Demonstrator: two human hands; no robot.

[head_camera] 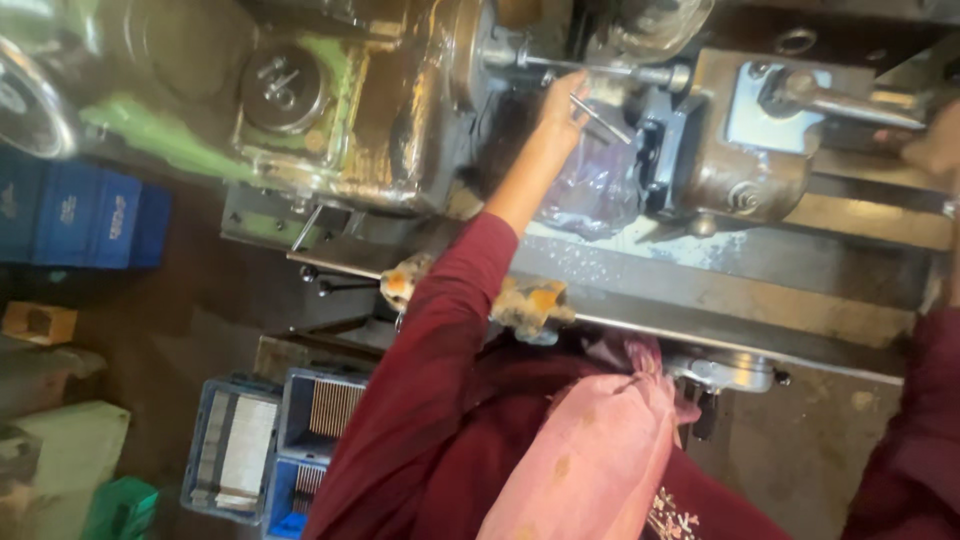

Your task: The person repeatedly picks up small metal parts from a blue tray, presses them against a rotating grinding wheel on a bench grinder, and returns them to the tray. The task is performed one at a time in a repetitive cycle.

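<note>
Left hand point(562, 108) pinching thin metal rod point(598, 118) — at lathe point(400, 120), right hand point(935, 150) on lever point(850, 102)

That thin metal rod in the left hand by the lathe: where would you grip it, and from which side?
Probably near its upper end, where the left hand already pinches the thin metal rod. It slants down-right, its free lower end toward the tool post. Come from the headstock side, fingers across the shaft.

Blue plastic crates point(85, 215) with small white labels, stacked at left edge beside the green machine. Clear crumpled plastic bag point(590, 185) hanging under the spindle. No signs or screens visible.
</note>
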